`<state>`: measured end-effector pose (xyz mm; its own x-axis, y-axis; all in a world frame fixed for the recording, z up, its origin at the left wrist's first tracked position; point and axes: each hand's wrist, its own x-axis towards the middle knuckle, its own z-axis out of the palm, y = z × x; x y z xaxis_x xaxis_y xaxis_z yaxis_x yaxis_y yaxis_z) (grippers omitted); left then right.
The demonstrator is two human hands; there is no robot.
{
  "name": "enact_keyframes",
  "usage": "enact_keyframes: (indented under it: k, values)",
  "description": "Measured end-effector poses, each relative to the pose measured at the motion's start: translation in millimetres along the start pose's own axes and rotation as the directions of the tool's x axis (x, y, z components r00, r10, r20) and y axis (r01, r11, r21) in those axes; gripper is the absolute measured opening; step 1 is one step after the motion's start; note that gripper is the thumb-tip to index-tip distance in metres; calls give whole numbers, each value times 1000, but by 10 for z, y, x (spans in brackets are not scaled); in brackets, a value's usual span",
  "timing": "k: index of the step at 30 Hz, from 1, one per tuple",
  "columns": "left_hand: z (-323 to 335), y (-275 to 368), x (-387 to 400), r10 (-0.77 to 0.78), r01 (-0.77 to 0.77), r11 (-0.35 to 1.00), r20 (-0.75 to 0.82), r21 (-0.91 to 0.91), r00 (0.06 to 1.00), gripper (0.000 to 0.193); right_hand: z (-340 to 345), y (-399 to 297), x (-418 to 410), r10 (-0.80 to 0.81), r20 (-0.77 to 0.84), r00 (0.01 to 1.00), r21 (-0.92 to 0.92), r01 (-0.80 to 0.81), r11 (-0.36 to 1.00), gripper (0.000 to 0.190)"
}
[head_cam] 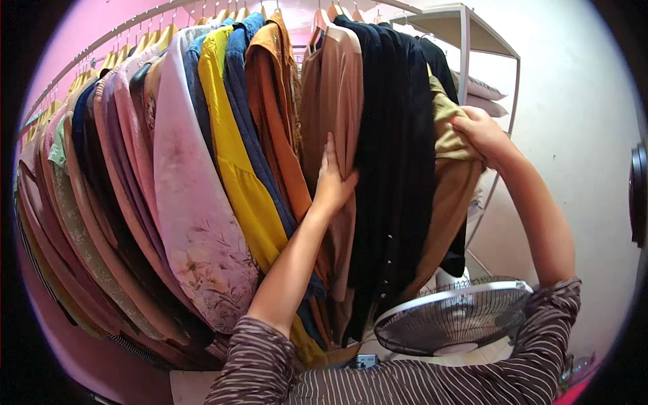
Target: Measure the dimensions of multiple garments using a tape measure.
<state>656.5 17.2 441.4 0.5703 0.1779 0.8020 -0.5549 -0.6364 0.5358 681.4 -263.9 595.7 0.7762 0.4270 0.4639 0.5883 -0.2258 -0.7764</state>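
My left hand (335,185) lies against a dusty-brown garment (331,86) hanging mid-rail, its fingers pointing up and its thumb spread to the right. At the right end of the rail my right hand (481,134) grips an olive and tan garment (448,131), thumb on the near side. Part of its lower tan cloth (450,202) hangs below that hand. Between my hands hang several black garments (390,152), one with small light buttons down its front. Left of my left hand are an orange garment (276,101) and a yellow one (233,187).
A curved metal rail (106,38) carries many garments on wooden hangers (167,36), including a pink floral one (197,243). An electric fan (450,319) stands low at right, close to my right sleeve. Behind it rises a metal-framed shelf (464,55) with folded items (483,96).
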Motion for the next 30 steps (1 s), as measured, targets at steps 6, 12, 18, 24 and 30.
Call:
enact_keyframes:
  k: [6, 12, 18, 24, 30]
  values:
    - [565, -477, 183, -161, 182, 971, -139, 153, 977, 91, 13, -523, -1689, -156, -183, 971, -243, 109, 964, 34]
    - [816, -886, 501, -274, 304, 899, -135, 316, 952, 82, -111, -710, -2429, -231, -226, 946, -278, 165, 946, 45]
    - [125, -1225, 493, -405, 382, 899, 76, 214, 911, 73, -229, -829, -2885, -172, -276, 946, -243, 104, 964, 52]
    - [-662, -1052, -444, -92, 134, 961, 176, -244, 980, 68, 53, -592, -3127, -33, -238, 971, 109, 60, 992, 58]
    - [-1070, -668, -541, 146, 110, 816, 387, -567, 911, 67, 188, -552, -3254, -103, -250, 963, -7, 105, 994, 53]
